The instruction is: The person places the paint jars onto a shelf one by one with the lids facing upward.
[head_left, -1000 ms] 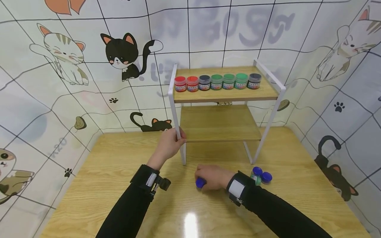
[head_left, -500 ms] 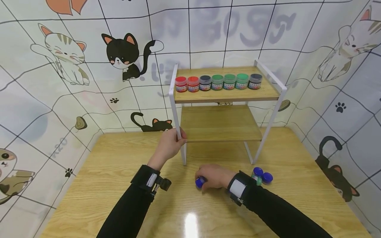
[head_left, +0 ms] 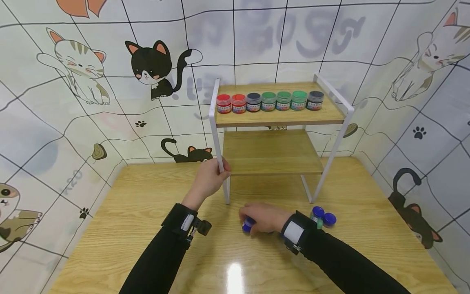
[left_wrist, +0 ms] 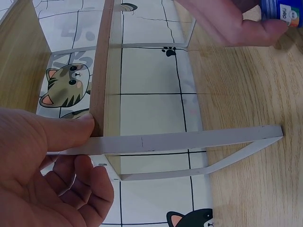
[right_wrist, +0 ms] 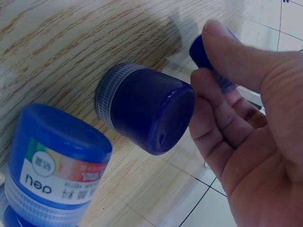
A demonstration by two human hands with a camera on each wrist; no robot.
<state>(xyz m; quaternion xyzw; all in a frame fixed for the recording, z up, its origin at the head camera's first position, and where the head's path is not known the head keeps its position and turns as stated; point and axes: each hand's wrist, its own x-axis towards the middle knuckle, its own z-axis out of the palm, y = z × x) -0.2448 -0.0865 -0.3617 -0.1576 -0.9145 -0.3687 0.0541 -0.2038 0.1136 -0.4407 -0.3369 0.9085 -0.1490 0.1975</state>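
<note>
My left hand [head_left: 209, 177] grips the white metal frame [left_wrist: 189, 140] of a two-tier wooden rack, at the left end of its lower shelf [head_left: 271, 153]. In the left wrist view, the thumb presses one side of the frame and curled fingers lie behind it. My right hand [head_left: 266, 218] pinches a small blue paint jar [head_left: 248, 224] between thumb and fingers, low over the table in front of the rack. That jar [right_wrist: 201, 52] is partly hidden by the thumb in the right wrist view. Nearer that camera are a dark blue jar [right_wrist: 147, 106] and a labelled blue jar [right_wrist: 59, 161].
Several paint jars with red, dark and green contents, among them a red jar [head_left: 224, 104], stand in a row on the upper shelf [head_left: 257, 119]. Two blue-lidded jars [head_left: 329, 220] sit right of my right wrist. Cat-printed sheets enclose the wooden table [head_left: 154, 245].
The blue jar in my right hand has tilted slightly between the fingers, while that hand stays in nearly the same place. My left hand has not moved on the frame.
</note>
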